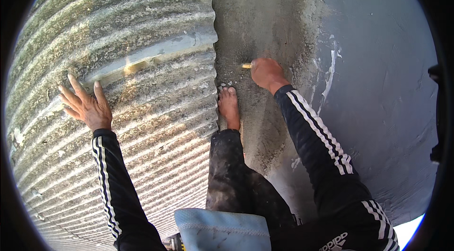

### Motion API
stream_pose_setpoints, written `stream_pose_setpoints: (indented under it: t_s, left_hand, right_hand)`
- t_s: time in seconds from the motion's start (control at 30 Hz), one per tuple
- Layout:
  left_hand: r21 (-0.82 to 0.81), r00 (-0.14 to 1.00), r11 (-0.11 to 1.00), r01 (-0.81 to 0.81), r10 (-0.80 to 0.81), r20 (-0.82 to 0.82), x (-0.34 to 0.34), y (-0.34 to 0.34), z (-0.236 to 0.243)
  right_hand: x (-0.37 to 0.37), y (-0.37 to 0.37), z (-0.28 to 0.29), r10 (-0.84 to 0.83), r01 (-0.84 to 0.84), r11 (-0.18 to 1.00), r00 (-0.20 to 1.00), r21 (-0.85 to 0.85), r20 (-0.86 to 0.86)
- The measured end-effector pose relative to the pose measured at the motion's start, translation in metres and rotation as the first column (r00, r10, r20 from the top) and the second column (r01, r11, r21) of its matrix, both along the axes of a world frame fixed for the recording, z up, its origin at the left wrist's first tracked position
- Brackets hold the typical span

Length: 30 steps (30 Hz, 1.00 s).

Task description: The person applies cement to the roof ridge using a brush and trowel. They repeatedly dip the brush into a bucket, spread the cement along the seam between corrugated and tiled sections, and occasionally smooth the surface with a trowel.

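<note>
My left hand (89, 109) lies spread on the weathered corrugated roof sheet (156, 104), its fingers apart and nothing in them. Near its fingertips, a smooth grey smeared band (184, 43) runs along one ridge of the sheet. Over the rough grey concrete strip (257, 10) to the right, my right hand (268, 74) is closed around a tool with a yellow handle (246, 65). Only a short yellow end sticks out of the fist; the rest is hidden, so its kind cannot be made out.
My bare foot (229, 108) stands on the concrete beside the sheet's wavy edge, with small pale crumbs (229, 83) by the toes. A smooth grey wall (378, 76) rises at the right, marked by a white streak (330, 73). Light-blue cloth (222, 229) hangs at the bottom.
</note>
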<state>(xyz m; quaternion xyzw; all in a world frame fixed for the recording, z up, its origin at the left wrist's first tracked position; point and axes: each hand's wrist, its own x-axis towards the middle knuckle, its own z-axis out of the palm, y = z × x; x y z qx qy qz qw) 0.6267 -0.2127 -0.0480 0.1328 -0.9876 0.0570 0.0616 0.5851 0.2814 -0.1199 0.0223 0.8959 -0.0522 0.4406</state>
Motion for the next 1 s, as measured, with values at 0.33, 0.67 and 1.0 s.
stream_pose_setpoints:
  t_s: [0.33, 0.67, 1.0]
  left_hand:
    - [-0.138, 0.984, 0.974, -0.179, 0.174, -0.049, 0.096, -0.007, -0.037]
    - [-0.167, 0.985, 0.974, -0.156, 0.142, -0.094, 0.096, -0.005, -0.040]
    - [-0.186, 0.986, 0.972, -0.146, 0.127, -0.110, 0.098, -0.009, -0.041]
  right_hand:
    - [-0.052, 0.015, -0.050, -0.016, 0.025, 0.999, 0.967, 0.032, -0.253]
    - [0.019, 0.034, -0.009, -0.064, 0.052, 0.998, 0.937, -0.044, -0.342]
    - [0.169, 0.055, 0.005, -0.083, 0.089, 0.991, 0.995, 0.096, -0.061]
